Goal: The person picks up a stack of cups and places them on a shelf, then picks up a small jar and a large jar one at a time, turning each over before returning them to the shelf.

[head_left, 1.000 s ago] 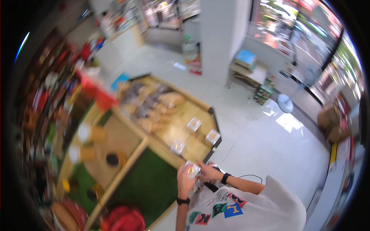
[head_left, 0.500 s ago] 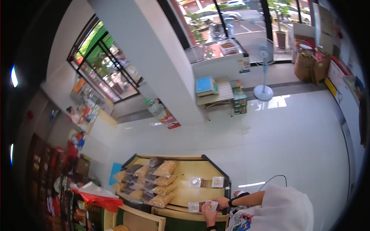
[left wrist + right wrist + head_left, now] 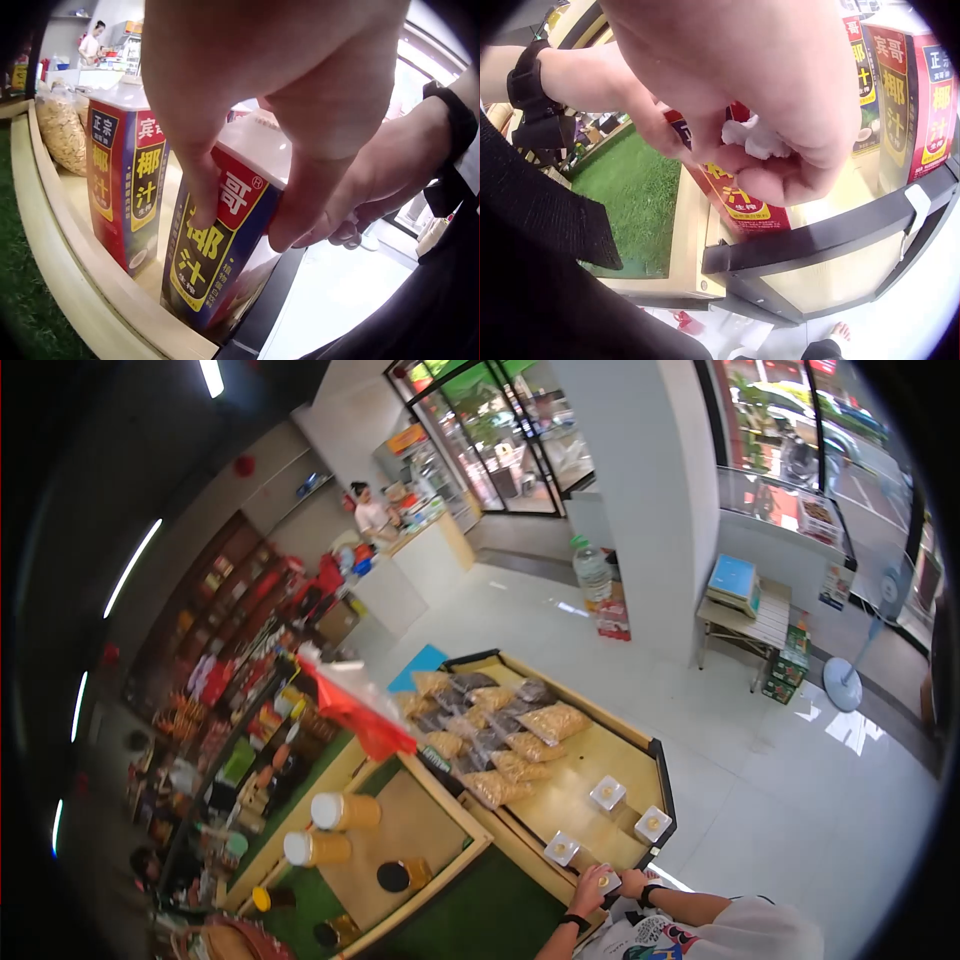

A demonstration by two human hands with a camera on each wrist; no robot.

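Observation:
My left hand [image 3: 262, 67] grips a coconut juice carton [image 3: 217, 247] from above, thumb and fingers down its sides near the white top. The carton is blue and red with yellow lettering and stands at the corner of the wooden display stand. In my right hand [image 3: 757, 75], curled fingers hold a crumpled white tissue [image 3: 757, 139] close against the same carton. Another juice carton [image 3: 124, 180] stands beside it along the stand's edge. Further cartons [image 3: 915, 97] stand to the right in the right wrist view.
Bagged goods [image 3: 500, 735] are piled on the wooden display stand [image 3: 580, 760]. Jars [image 3: 345, 811] sit in the lower section, next to green artificial turf [image 3: 450, 915]. A dark raised rim [image 3: 840, 225] borders the stand. A person [image 3: 372, 515] is at the far counter.
The head view has swung and tilted, shifting the whole scene. Both hands remain together at the stand's corner, and the other cartons keep their places on the stand.

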